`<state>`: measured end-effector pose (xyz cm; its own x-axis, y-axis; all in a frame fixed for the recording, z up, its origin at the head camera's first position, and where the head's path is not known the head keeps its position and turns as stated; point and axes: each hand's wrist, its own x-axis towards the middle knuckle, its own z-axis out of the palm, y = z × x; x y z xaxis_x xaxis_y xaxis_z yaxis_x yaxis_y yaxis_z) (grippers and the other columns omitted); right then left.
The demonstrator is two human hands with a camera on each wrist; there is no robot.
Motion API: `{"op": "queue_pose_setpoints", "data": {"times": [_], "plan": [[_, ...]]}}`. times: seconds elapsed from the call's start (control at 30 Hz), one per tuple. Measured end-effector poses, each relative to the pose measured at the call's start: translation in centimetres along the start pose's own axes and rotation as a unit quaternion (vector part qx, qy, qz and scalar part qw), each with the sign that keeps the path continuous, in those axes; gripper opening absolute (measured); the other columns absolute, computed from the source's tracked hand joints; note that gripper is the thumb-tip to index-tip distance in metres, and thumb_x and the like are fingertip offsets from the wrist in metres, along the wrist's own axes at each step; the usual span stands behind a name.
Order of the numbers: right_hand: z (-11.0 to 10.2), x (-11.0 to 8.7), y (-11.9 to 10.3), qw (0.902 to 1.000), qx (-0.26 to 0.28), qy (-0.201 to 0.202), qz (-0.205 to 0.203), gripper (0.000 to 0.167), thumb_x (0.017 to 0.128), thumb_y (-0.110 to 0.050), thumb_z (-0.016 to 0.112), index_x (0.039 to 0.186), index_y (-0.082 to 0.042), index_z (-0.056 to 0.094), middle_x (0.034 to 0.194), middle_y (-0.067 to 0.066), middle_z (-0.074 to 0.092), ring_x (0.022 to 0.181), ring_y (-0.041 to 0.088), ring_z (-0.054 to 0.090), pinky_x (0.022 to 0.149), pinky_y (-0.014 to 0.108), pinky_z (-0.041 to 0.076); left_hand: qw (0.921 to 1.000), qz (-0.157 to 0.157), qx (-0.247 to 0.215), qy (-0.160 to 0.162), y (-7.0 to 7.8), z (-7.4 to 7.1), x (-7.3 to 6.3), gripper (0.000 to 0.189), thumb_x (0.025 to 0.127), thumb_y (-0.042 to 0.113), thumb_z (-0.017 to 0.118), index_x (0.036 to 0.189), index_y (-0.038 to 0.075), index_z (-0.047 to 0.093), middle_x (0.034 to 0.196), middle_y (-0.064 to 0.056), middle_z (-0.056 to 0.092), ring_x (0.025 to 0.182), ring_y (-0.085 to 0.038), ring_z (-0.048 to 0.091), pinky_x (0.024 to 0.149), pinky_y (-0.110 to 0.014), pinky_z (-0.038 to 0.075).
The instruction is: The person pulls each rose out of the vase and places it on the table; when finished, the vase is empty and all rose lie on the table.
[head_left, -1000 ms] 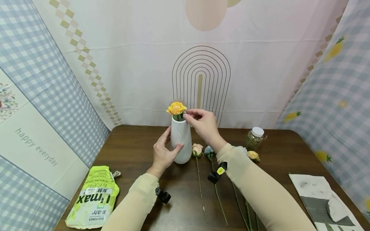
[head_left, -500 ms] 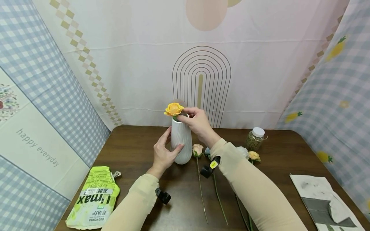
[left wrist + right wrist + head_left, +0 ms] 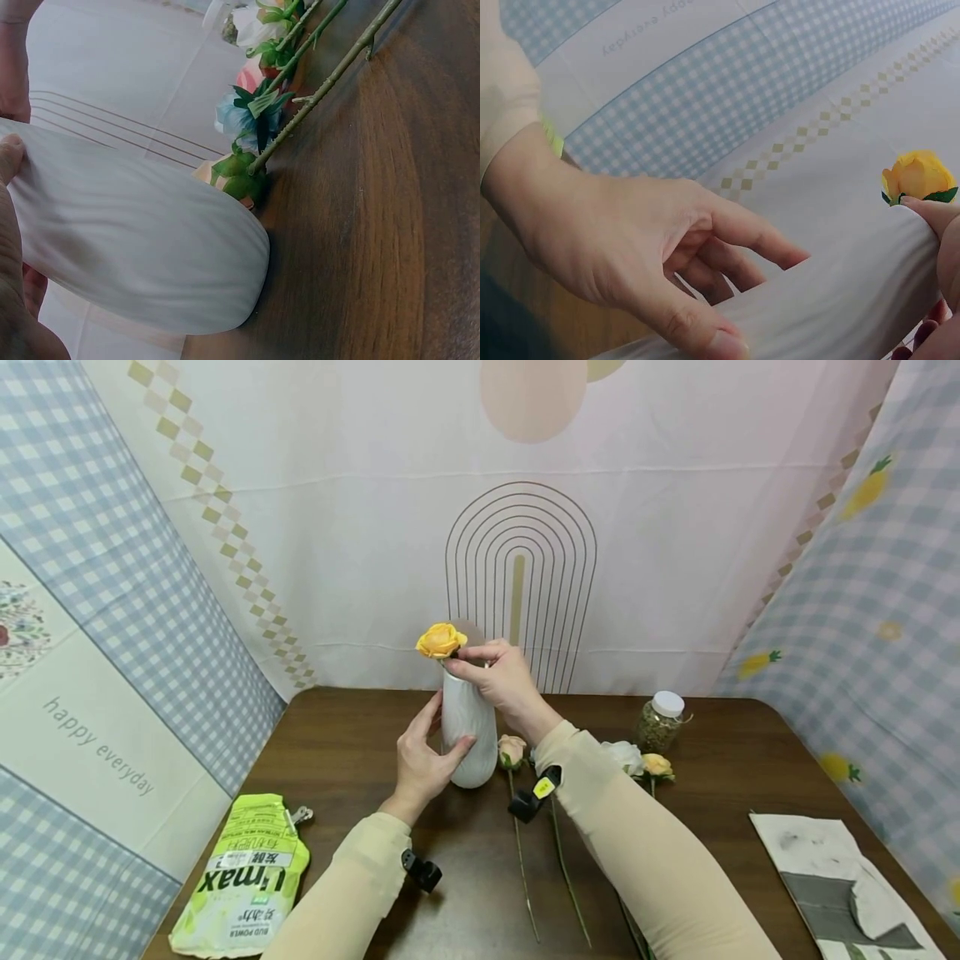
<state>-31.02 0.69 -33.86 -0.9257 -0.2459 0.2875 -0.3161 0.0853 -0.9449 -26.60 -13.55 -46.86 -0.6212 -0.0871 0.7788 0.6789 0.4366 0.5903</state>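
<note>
A white ribbed vase (image 3: 474, 735) stands upright on the brown table. My left hand (image 3: 422, 770) holds its side, thumb on the front and fingers around the left. At the mouth, my right hand (image 3: 504, 681) pinches a yellow rose (image 3: 441, 642) just below its bloom. The bloom leans out over the left of the rim; most of its stem is hidden by the vase and hand. In the right wrist view, the yellow rose (image 3: 919, 176) shows green leaves beneath its petals. Right of the vase lies a pale pink rose (image 3: 512, 750) on a long stem.
More flowers lie under my right forearm, among them a white one (image 3: 624, 757) and a pale yellow rose (image 3: 657, 767). Behind them stands a white-lidded jar (image 3: 660, 722). A green-and-white bag (image 3: 243, 877) lies at left, a grey-and-white sheet (image 3: 840, 881) at right.
My right hand has moved left across the vase's mouth, and the yellow rose has shifted left with it, over the rim. My left hand and the vase stay in place.
</note>
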Motion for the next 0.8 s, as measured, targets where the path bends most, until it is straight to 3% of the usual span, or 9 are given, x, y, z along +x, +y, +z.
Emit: {"op": "queue_pose_setpoints", "data": {"times": [0.3, 0.43, 0.57, 0.67, 0.8], "plan": [[0.4, 0.1, 0.3, 0.999, 0.044, 0.0, 0.009, 0.027, 0.076, -0.015, 0.082, 0.1, -0.003, 0.076, 0.101, 0.003, 0.051, 0.101, 0.018, 0.044, 0.083, 0.033, 0.04, 1.0, 0.0, 0.002, 0.001, -0.1, -0.1, 0.0, 0.079, 0.072, 0.014, 0.086, 0.142, 0.009, 0.047, 0.133, -0.008, 0.057, 0.111, -0.024, 0.061, 0.085, -0.04, 0.054], [0.6, 0.2, 0.1, 0.9991, 0.033, 0.003, -0.026, 0.025, 0.077, -0.015, 0.082, 0.096, 0.0, 0.076, 0.103, 0.0, 0.048, 0.107, 0.017, 0.04, 0.087, 0.035, 0.039, 1.0, -0.003, 0.002, -0.001, -0.1, -0.1, 0.0, 0.08, 0.073, 0.015, 0.086, 0.142, 0.01, 0.047, 0.133, -0.007, 0.057, 0.111, -0.023, 0.061, 0.085, -0.041, 0.054], [0.8, 0.1, 0.2, 0.9969, 0.001, 0.014, -0.078, 0.021, 0.079, -0.017, 0.081, 0.093, -0.002, 0.076, 0.106, -0.003, 0.058, 0.11, 0.014, 0.043, 0.091, 0.037, 0.038, 1.0, -0.005, 0.003, 0.0, 0.0, -0.1, 0.0, 0.08, 0.073, 0.015, 0.086, 0.142, 0.01, 0.047, 0.132, -0.008, 0.057, 0.111, -0.023, 0.061, 0.085, -0.042, 0.054], [1.0, 0.0, 0.2, 0.9936, -0.012, 0.032, -0.107, 0.02, 0.081, -0.019, 0.079, 0.094, -0.005, 0.077, 0.101, -0.001, 0.066, 0.106, 0.015, 0.046, 0.093, 0.04, 0.037, 1.0, -0.006, 0.002, -0.001, 0.1, -0.2, 0.0, 0.08, 0.073, 0.015, 0.086, 0.142, 0.009, 0.047, 0.131, -0.008, 0.058, 0.111, -0.023, 0.061, 0.084, -0.044, 0.054], [1.1, -0.1, 0.1, 0.9894, -0.014, 0.057, -0.133, 0.02, 0.082, -0.021, 0.077, 0.095, -0.005, 0.077, 0.092, 0.005, 0.064, 0.096, 0.018, 0.049, 0.089, 0.046, 0.04, 1.0, -0.009, 0.002, -0.003, 0.1, -0.2, 0.0, 0.079, 0.073, 0.017, 0.085, 0.142, 0.01, 0.047, 0.13, -0.008, 0.058, 0.111, -0.023, 0.061, 0.085, -0.043, 0.054]]}}
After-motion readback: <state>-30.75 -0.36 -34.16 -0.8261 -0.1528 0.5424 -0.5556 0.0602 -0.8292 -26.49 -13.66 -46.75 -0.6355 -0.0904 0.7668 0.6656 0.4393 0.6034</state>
